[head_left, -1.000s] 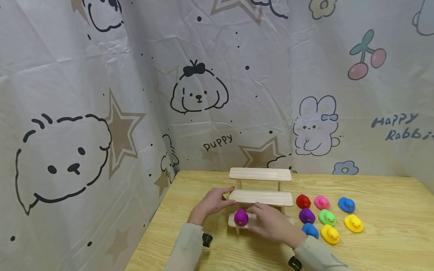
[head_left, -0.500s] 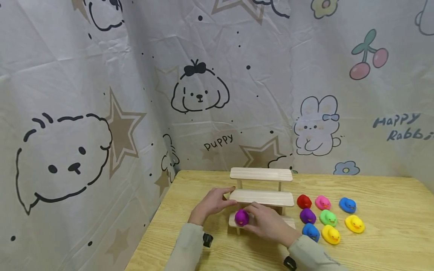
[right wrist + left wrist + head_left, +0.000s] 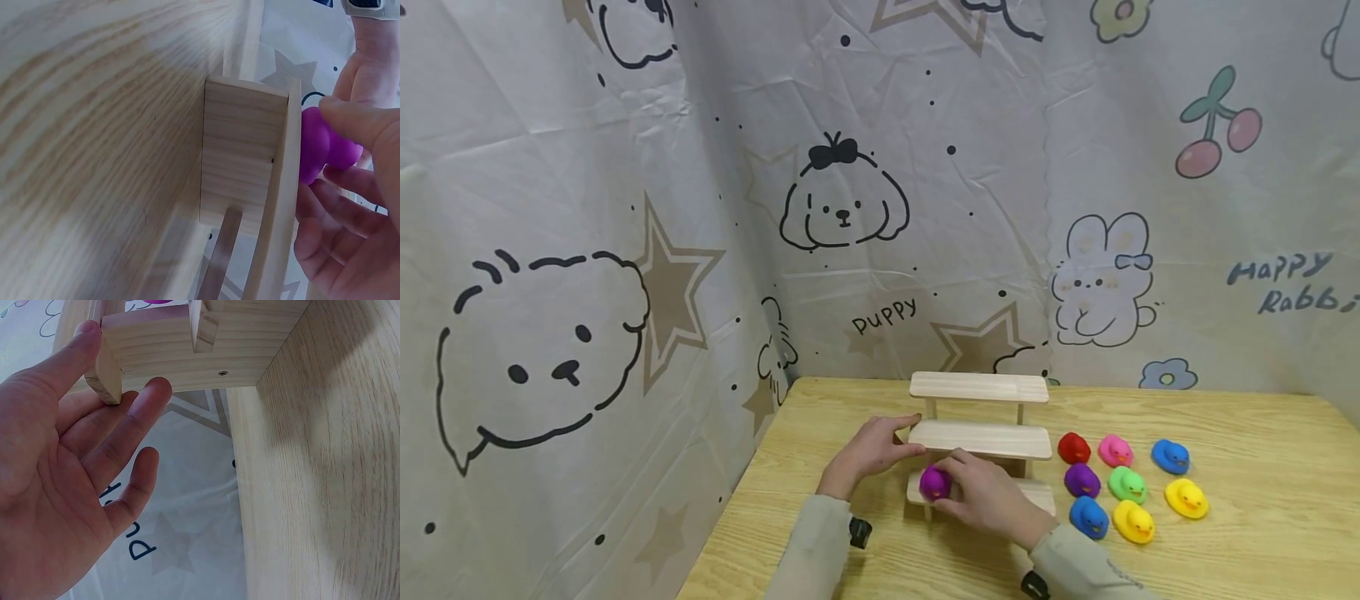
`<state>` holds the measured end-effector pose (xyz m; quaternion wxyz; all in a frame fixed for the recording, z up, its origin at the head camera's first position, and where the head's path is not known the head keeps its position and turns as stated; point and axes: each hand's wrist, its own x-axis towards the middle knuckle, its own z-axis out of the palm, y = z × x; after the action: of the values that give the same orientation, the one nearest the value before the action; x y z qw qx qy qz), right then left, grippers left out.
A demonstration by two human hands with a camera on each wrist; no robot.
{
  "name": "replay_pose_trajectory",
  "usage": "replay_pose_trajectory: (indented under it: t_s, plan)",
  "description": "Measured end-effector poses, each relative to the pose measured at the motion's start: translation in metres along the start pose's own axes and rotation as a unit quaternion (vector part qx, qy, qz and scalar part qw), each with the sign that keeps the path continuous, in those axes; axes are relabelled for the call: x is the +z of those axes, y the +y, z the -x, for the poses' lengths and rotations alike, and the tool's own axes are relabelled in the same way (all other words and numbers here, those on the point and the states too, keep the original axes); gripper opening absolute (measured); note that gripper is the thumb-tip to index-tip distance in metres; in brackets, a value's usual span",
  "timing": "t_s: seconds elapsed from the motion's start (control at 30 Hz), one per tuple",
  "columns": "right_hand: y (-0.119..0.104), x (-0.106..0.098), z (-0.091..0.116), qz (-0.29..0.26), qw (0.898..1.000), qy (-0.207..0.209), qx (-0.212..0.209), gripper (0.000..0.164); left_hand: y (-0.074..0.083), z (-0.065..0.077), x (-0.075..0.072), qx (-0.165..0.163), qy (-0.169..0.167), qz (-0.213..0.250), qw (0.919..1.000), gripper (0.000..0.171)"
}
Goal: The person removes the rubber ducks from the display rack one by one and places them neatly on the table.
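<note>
A three-tier light wooden shelf stand (image 3: 979,438) stands on the table. On the left part of its lowest board sits a magenta rubber duck (image 3: 934,483). My right hand (image 3: 988,493) pinches this duck between thumb and fingers; the right wrist view shows the magenta duck (image 3: 317,147) against the board's surface. My left hand (image 3: 874,447) grips the left end of the middle board, thumb on one side and fingers on the other. In the left wrist view the left hand (image 3: 75,456) has its other fingers spread loosely below the wood.
Right of the stand are several rubber ducks on the table: red (image 3: 1074,448), pink (image 3: 1116,451), purple (image 3: 1082,480), green (image 3: 1127,485), plus blue (image 3: 1089,518) and yellow (image 3: 1134,522) ones. A printed curtain (image 3: 985,208) hangs behind the table.
My right hand has moved slightly left and its thumb and fingers have closed round the magenta duck. The left hand keeps its place on the middle board.
</note>
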<state>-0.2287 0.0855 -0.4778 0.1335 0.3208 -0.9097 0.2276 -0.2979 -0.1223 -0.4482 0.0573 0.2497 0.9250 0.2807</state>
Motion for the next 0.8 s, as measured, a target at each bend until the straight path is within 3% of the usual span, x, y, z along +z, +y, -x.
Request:
replay_pose_trajectory:
  t_s: [0.17,0.47,0.8]
  plan:
    - [0.000,0.002,0.000,0.003,1.000,0.017,-0.010,0.032,0.001,0.000,0.000,-0.002,-0.001,0.002,1.0000,0.057]
    - [0.001,0.001,0.002,0.003,1.000,0.008,-0.006,0.028,0.001,0.000,0.001,-0.003,-0.001,0.006,1.0000,0.057]
    - [-0.001,-0.014,0.011,0.013,0.999,0.028,-0.023,0.026,0.000,-0.001,-0.001,0.002,-0.002,0.007,1.0000,0.057]
